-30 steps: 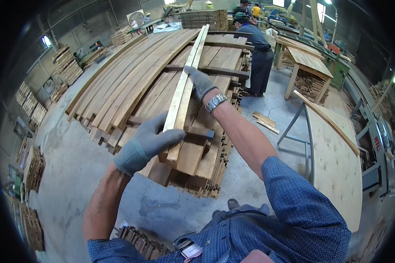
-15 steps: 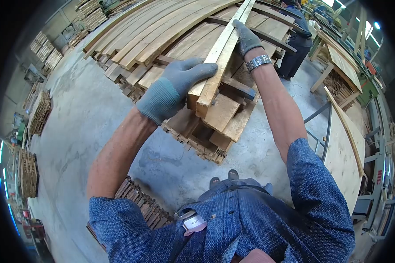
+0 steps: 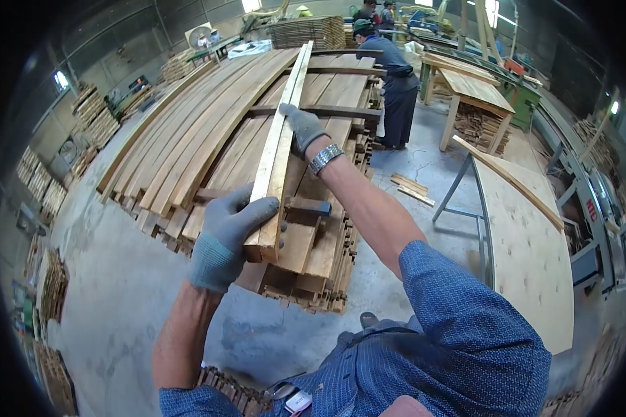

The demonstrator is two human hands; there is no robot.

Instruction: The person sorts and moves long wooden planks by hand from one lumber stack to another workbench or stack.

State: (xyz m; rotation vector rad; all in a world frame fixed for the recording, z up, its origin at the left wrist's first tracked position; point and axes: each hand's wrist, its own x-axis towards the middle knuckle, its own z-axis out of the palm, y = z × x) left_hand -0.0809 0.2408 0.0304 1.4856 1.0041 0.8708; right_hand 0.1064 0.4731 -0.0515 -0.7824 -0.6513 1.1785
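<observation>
With the left hand [image 3: 229, 233] clamped on the near end of two wooden strips [image 3: 277, 149], the right hand [image 3: 303, 129] gripping farther along, and the board stack [image 3: 215, 125] beneath both, I judge them stiff, moderately heavy, best held at spread points.

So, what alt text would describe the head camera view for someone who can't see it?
A gloved left hand grips long, pale timber near its closest end, and a gloved right hand is on it farther along, over a stack of boards. Beyond, another person stands near the stack.
</observation>
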